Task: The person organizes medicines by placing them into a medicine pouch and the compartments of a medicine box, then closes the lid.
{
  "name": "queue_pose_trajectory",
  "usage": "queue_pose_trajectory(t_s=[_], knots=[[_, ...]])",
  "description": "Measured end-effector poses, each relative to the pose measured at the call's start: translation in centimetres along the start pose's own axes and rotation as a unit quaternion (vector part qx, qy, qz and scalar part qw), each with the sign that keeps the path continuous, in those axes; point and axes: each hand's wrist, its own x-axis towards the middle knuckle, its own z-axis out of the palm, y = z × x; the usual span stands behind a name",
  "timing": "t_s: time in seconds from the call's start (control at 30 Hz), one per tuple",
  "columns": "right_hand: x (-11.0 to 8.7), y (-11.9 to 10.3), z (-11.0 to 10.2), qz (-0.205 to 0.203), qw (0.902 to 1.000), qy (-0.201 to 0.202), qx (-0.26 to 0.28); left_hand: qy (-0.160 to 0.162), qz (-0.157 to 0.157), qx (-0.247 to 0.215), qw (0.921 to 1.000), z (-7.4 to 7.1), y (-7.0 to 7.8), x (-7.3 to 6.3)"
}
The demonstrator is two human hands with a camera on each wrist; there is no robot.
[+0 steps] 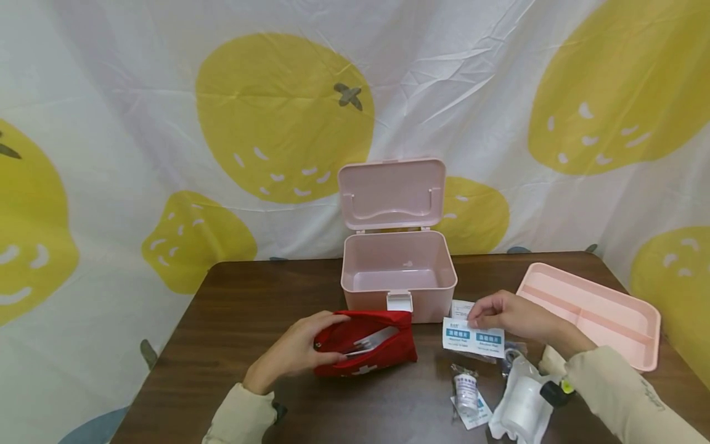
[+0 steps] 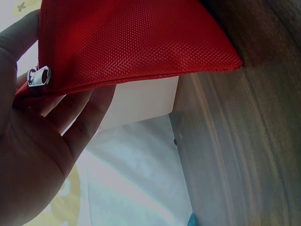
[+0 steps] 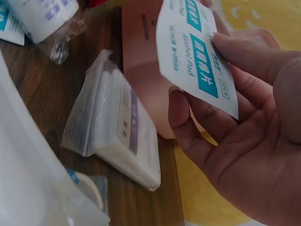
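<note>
My left hand grips the left end of a red first-aid pouch, its fingers on the back and thumb at the front edge. The pouch's mouth gapes, showing pale metallic-looking items inside. A zipper pull hangs by the palm in the left wrist view. With thumb and fingers my right hand pinches a joined pair of white-and-teal alcohol pad packets. Below it in the right wrist view is a clear zip bag with a white pack inside.
An open pink box stands at the back, lid raised. Its pink divided tray lies at the right. Nearer are a small wrapped white bottle, another alcohol pad packet and a large white wrapped roll. A patterned cloth hangs behind.
</note>
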Motion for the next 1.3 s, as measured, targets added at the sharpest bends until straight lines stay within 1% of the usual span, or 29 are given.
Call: queue_pose_trajectory(t_s=[0.2,0.27,0.33,0.5,0.57,0.63,0.77,0.97,1.13,1.3], knots=[[0.0,-1.9,0.3,0.015,0.999,0.039,0.017,-0.004,-0.006,-0.002,1.0,-0.1,0.1,0.0],[0.0,-2.6,0.5,0.012,0.9986,0.047,0.02,-0.004,-0.005,0.0,1.0,0.0,0.0,0.0],[0.0,-3.2,0.7,0.002,0.9982,0.057,0.017,-0.003,-0.002,0.002,1.0,0.0,0.0,0.0],[-0.2,-5.3,1.0,-0.037,0.9957,0.084,0.011,-0.002,0.004,0.001,1.0,0.1,0.1,0.1],[-0.2,-6.2,1.2,-0.046,0.9947,0.091,0.013,-0.002,0.005,0.0,1.0,0.1,0.1,0.1],[-0.1,-7.1,1.3,-0.046,0.9941,0.098,0.006,-0.002,0.005,0.0,1.0,0.1,0.1,0.1],[0.5,-8.6,1.8,-0.032,0.9932,0.112,-0.004,0.0,0.006,-0.001,1.0,0.0,0.0,0.0],[2.2,-10.0,3.2,-0.04,0.9934,0.102,0.033,-0.003,0.001,-0.005,1.0,0.1,-0.1,0.0],[3.7,-11.0,4.2,-0.079,0.992,0.091,0.038,0.0,0.007,-0.003,1.0,0.0,-0.1,-0.1],[5.1,-12.2,5.5,-0.119,0.9878,0.09,0.046,0.003,0.014,0.0,0.9999,0.0,0.0,-0.1]])
